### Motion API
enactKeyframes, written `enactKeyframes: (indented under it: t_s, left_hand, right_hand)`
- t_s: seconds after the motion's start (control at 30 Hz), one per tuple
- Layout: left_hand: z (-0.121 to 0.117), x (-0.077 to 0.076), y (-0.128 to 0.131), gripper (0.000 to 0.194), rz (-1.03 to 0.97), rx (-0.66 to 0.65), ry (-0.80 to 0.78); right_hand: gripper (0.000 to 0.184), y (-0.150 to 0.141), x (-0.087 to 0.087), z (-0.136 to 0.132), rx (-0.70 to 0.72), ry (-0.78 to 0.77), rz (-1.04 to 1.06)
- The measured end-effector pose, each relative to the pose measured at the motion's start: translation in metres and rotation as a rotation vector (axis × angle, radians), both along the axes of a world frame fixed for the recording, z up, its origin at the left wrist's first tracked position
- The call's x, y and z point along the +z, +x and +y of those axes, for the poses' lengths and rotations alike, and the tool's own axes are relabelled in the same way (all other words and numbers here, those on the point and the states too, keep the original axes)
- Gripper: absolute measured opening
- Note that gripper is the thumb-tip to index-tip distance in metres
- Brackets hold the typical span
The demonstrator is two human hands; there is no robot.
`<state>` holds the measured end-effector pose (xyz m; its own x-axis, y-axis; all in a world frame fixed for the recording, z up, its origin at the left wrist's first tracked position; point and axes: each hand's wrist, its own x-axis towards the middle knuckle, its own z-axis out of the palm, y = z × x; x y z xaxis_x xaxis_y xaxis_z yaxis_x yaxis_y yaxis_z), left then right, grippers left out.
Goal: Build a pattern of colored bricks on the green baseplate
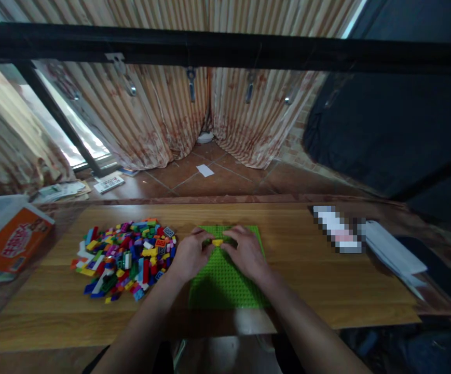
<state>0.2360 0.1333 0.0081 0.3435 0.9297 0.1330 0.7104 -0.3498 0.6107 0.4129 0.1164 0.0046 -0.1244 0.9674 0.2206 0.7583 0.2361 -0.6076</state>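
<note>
A green studded baseplate (225,283) lies flat on the wooden table (306,280) in front of me. My left hand (191,255) and my right hand (244,252) rest on its far half, fingertips meeting. Between them sits a small yellow brick (218,242), pinched from both sides by curled fingers and touching the plate. To the left of the plate lies a heap of colourful loose bricks (126,257), close to my left hand.
An orange box (13,244) sits at the table's left end, partly under a clear plastic lid. White papers (394,252) and a blurred-out item lie at the right. Beyond the table are a tiled floor and striped curtains (178,114).
</note>
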Motion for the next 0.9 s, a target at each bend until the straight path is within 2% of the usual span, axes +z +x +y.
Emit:
enactKeyframes:
  t_s: [0.13, 0.23, 0.33, 0.63, 0.9]
  left_hand:
    - [-0.004, 0.001, 0.002, 0.027, 0.038, 0.023, -0.013]
    - [-0.008, 0.003, 0.007, 0.028, 0.059, 0.026, -0.002]
    - [-0.012, 0.006, 0.011, 0.026, 0.095, -0.012, 0.001]
    - [-0.011, 0.000, 0.014, 0.022, 0.132, -0.027, 0.020]
    - [-0.012, -0.003, 0.014, 0.021, 0.171, -0.038, 0.047]
  right_hand:
    - [0.021, 0.014, 0.005, 0.003, -0.067, 0.088, 0.148]
    - [0.022, 0.026, 0.006, 0.005, -0.149, 0.078, 0.117]
    - [0.023, 0.035, 0.001, 0.004, -0.189, 0.002, 0.034]
    - [0.019, 0.038, -0.008, 0.005, -0.190, -0.011, -0.147]
    - [0.023, 0.032, -0.008, 0.001, -0.115, -0.064, -0.082]
